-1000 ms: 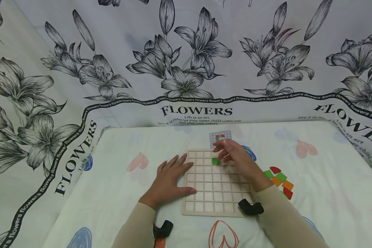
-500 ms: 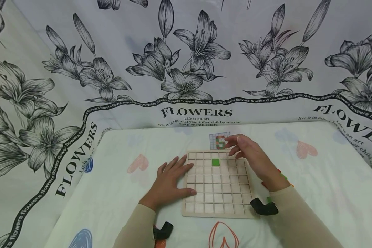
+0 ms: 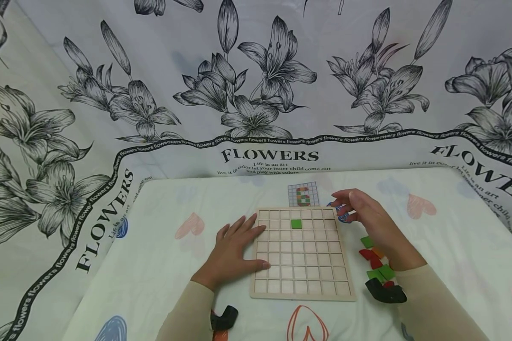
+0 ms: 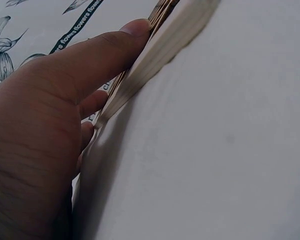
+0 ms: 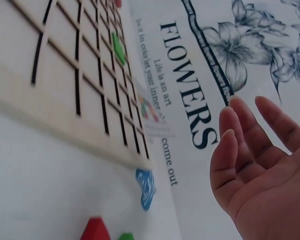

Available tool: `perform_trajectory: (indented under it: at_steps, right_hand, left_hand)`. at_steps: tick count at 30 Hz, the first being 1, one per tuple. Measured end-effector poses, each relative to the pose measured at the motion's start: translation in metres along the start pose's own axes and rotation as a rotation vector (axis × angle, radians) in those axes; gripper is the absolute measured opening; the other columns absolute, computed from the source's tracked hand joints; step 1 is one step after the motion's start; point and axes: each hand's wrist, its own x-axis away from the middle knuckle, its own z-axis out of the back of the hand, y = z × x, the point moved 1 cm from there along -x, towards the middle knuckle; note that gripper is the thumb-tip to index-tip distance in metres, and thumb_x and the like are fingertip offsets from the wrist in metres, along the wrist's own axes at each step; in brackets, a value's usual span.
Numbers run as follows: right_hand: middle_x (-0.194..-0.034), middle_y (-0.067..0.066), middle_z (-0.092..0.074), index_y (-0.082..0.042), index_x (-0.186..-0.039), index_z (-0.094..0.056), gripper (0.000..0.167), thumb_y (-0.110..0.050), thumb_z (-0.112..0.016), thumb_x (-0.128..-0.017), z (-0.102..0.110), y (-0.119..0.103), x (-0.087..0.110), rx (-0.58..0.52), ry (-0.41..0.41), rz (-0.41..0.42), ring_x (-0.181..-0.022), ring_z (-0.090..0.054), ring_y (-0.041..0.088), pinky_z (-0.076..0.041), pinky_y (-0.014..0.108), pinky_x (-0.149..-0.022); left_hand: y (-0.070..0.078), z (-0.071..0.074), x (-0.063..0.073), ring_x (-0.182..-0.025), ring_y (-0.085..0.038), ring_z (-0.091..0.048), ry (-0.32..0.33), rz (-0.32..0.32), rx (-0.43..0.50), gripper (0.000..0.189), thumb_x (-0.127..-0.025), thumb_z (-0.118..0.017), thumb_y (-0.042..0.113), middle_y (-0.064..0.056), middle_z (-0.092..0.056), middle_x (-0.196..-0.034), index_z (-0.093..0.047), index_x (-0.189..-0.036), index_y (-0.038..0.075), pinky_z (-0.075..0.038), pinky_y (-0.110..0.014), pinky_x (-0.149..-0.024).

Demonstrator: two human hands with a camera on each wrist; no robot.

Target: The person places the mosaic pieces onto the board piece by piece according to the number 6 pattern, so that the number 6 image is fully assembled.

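Note:
A wooden grid board [image 3: 300,255] lies flat on the table, with one green square tile [image 3: 296,224] in a cell near its far edge. My left hand [image 3: 234,246] rests on the board's left edge, thumb and fingertips spread on the rim. Past the board's far right corner hovers my right hand [image 3: 369,218], its fingers loosely bent and holding nothing, as the right wrist view confirms. Below that hand is a loose group of red, orange and green tiles [image 3: 375,273], partly hidden by the right wrist. Behind the board lies a pattern card [image 3: 303,194] with a coloured figure on a grid.
A white tablecloth [image 3: 153,265] with printed hearts and blue marks covers the table. At the back hangs a flower-printed cloth [image 3: 256,85]. Each wrist wears a black strap mount, such as the right one [image 3: 386,291].
My right hand has left the green tile and moved right, off the board. The tile stays in its cell, and the card is uncovered. My left hand has stayed in place.

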Motion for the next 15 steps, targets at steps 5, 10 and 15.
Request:
perform_trajectory:
  at_steps: [5,10,15]
  right_hand:
    - [-0.133,0.022,-0.063,-0.002,-0.145,-0.060,0.048,-0.034,-0.035,-0.120,0.010,0.007,0.009,0.035,0.017,-0.026,-0.118,-0.058,0.038,-0.052,0.032,-0.094]
    - [-0.134,0.021,-0.064,-0.001,-0.147,-0.060,0.046,-0.032,-0.039,-0.120,0.022,0.015,0.021,0.081,0.048,-0.059,-0.118,-0.059,0.030,-0.054,0.028,-0.092]
    - [-0.133,0.018,-0.066,0.002,-0.146,-0.059,0.045,-0.029,-0.040,-0.120,0.035,0.026,0.030,0.122,0.073,-0.075,-0.115,-0.062,0.025,-0.055,0.025,-0.091]
  left_hand:
    - [0.000,0.001,0.000,-0.164,-0.018,-0.012,-0.004,0.003,-0.007,0.094,-0.086,-0.072,0.080,0.012,-0.022,-0.178,-0.051,-0.165,0.033,-0.006,-0.057,-0.126]
    - [-0.002,-0.001,0.000,-0.164,-0.016,-0.012,-0.001,0.007,-0.001,0.094,-0.085,-0.072,0.081,0.013,-0.022,-0.178,-0.051,-0.165,0.035,-0.006,-0.057,-0.126]
    - [-0.002,-0.002,0.000,-0.164,-0.016,-0.011,-0.001,0.009,0.001,0.094,-0.085,-0.071,0.081,0.013,-0.022,-0.178,-0.051,-0.165,0.035,-0.005,-0.057,-0.126]
